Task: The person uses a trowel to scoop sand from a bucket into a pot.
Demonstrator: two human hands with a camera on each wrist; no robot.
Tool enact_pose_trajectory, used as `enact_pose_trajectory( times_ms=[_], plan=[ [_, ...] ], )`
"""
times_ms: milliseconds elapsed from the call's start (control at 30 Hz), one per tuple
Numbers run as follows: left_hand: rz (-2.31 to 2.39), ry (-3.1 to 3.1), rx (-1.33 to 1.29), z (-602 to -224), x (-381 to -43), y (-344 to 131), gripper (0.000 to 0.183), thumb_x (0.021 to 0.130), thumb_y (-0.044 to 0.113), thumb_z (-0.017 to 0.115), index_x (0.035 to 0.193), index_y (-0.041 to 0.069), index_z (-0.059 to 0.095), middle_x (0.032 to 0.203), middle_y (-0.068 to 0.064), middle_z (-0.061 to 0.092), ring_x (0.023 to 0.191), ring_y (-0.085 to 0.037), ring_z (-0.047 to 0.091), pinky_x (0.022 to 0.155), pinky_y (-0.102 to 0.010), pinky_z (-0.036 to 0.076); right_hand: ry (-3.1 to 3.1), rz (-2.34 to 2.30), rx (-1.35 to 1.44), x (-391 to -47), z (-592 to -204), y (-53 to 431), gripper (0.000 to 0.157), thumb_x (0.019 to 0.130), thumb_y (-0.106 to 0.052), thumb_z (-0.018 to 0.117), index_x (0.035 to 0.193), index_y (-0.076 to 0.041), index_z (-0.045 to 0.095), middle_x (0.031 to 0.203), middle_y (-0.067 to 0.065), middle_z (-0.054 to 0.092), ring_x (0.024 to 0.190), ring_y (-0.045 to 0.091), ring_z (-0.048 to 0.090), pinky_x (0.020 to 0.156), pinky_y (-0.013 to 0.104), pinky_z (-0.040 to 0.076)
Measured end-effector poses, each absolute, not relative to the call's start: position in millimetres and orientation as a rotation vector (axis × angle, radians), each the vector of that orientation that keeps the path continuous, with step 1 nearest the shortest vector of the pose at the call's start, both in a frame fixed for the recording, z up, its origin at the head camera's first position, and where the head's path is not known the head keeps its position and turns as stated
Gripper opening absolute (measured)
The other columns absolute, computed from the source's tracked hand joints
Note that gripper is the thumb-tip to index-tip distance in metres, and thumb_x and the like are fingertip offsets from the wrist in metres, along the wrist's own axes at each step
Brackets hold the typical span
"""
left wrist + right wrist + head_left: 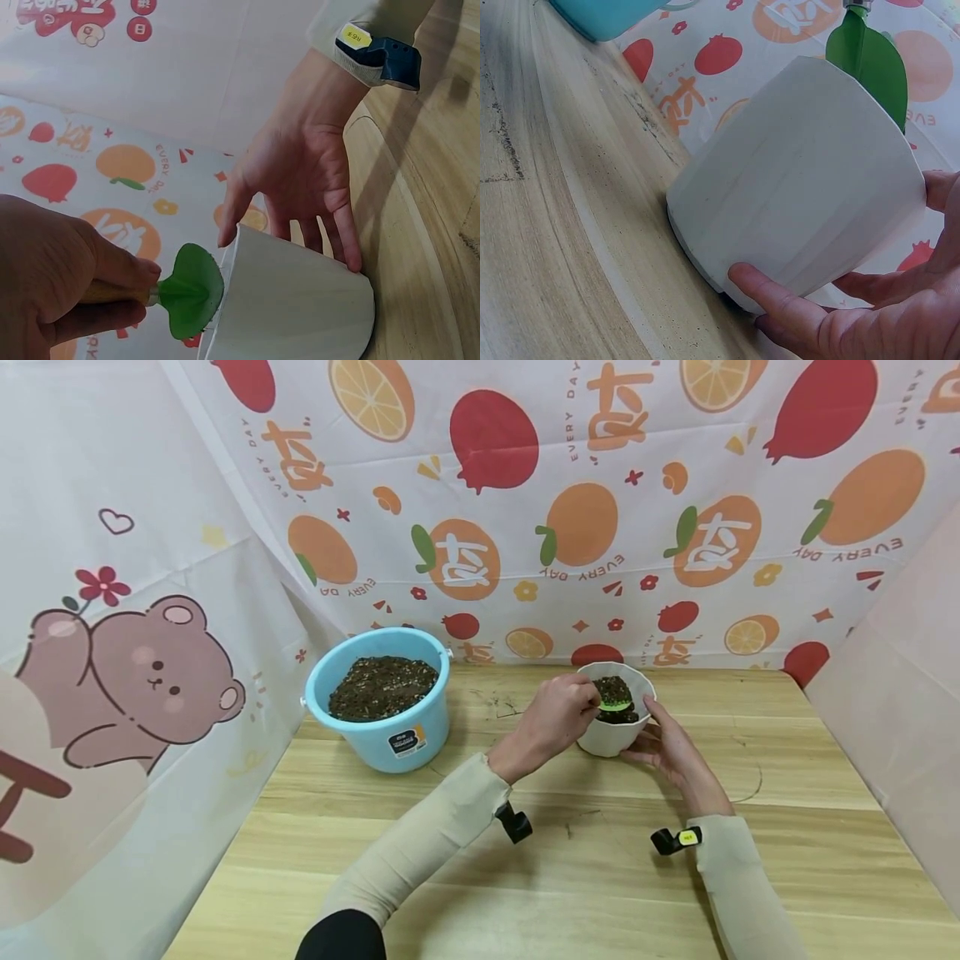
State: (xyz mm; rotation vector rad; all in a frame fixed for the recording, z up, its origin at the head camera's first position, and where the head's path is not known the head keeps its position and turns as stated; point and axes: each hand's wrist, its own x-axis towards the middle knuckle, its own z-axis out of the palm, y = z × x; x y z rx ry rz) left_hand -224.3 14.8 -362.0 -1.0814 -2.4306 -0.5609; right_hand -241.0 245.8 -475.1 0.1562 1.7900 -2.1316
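A white flower pot (606, 742) with a wavy rim stands on the wooden table, dark soil (613, 687) inside it. My left hand (553, 717) grips the wooden handle (112, 292) of a small green trowel (191, 291). In the head view the trowel's blade lies over the soil within the pot's rim. On the pot's right side, my right hand (670, 750) holds it, the thumb at the rim and the fingers (772, 300) low along the wall. From the right wrist, the blade shows behind the rim, its tip hidden by the pot.
A light blue bucket (386, 747) of dark soil stands to the left of the pot. Fruit-patterned cloth (495, 552) hangs behind the wooden table (600, 893), with a bear-print cloth (165, 693) at the left. Bits of soil mark the tabletop.
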Motion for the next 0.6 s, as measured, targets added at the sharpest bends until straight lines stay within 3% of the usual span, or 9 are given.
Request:
enact_pose_trajectory(
  times_ms=[233,600],
  plan=[
    [-0.593,-2.458,-1.084,-363.1,-229.8,14.8,0.010,0.089,0.004,0.073,0.084,0.011,0.077,0.086,0.000,0.072,0.079,-0.009,0.070,0.075,-0.025,0.060,1.784,-2.131,0.155,-242.3,-475.2,246.2,0.087,0.102,-0.067,0.034,0.165,-0.018,0.001,0.168,0.028,0.008,0.154,0.046,0.021,0.115,0.059,0.038],
    [-0.587,-2.485,-1.097,-362.0,-232.8,15.8,0.007,0.089,0.006,0.075,0.086,0.011,0.078,0.088,0.000,0.074,0.082,-0.010,0.072,0.078,-0.025,0.060,1.788,-2.125,0.155,-241.0,-474.5,246.7,0.086,0.102,-0.066,0.033,0.165,-0.017,0.001,0.168,0.029,0.009,0.153,0.047,0.022,0.115,0.059,0.039]
  ],
)
